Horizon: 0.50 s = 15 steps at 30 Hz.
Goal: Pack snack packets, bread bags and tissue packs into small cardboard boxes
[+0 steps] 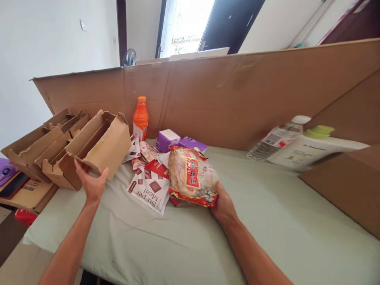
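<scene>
My left hand (92,183) grips the near corner of an open brown cardboard box (102,146) at the left of the cloth-covered table (267,221). My right hand (223,202) holds a clear snack bag with a red label (191,176) by its lower right end, over the middle of the table. Under and beside the bag lie a white and red "Super Meal" packet (150,190) and other small packets (139,152).
An orange bottle (140,118) stands at the back against a tall cardboard wall (237,99). Two purple boxes (178,140) lie behind the packets. A clear water bottle (277,138) and a white bottle with a green cap (311,148) lie at the right. More cardboard boxes (38,146) sit at the left.
</scene>
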Motion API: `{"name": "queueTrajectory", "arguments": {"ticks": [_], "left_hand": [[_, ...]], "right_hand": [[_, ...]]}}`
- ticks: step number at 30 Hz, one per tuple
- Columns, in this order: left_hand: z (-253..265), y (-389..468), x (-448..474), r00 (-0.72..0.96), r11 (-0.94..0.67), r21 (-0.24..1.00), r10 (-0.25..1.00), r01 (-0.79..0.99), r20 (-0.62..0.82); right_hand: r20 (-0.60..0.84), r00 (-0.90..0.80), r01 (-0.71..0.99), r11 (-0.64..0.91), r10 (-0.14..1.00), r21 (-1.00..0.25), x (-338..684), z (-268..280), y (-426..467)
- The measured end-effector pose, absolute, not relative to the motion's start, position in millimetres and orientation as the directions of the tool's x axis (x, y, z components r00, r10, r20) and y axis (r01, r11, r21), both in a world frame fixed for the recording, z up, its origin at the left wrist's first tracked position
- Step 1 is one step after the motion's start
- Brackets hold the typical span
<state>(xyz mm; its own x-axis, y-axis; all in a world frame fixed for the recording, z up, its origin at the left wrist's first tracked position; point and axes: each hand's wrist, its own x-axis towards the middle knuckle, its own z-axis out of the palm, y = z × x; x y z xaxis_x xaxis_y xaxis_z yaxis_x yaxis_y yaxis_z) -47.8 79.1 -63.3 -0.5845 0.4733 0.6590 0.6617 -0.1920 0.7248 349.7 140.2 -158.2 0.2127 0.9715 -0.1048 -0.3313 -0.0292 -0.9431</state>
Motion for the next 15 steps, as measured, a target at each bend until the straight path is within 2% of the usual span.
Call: {"name": "queueTrajectory", "arguments": {"ticks": [6, 11, 15], "left_hand": [[-74, 198, -42, -0.649, 0.049, 0.706, 0.444, 0.706, 0.618], [-82, 248, -46, -0.724, 0.266, 0.7, 0.467, 0.663, 0.508], [-83, 256, -55, -0.737, 0.358, 0.672, 0.516, 0.648, 0.436]], "right_hand": [[-0.135, 0.19, -0.493, -0.024, 0.972, -0.87, 364, -187, 134], [-0.146, 0.158, -0.426, -0.066, 0.976, -0.902, 368, -185, 129], [-0.146, 0.11, -0.33, -0.102, 0.983, -0.939, 361, -169, 122]]}}
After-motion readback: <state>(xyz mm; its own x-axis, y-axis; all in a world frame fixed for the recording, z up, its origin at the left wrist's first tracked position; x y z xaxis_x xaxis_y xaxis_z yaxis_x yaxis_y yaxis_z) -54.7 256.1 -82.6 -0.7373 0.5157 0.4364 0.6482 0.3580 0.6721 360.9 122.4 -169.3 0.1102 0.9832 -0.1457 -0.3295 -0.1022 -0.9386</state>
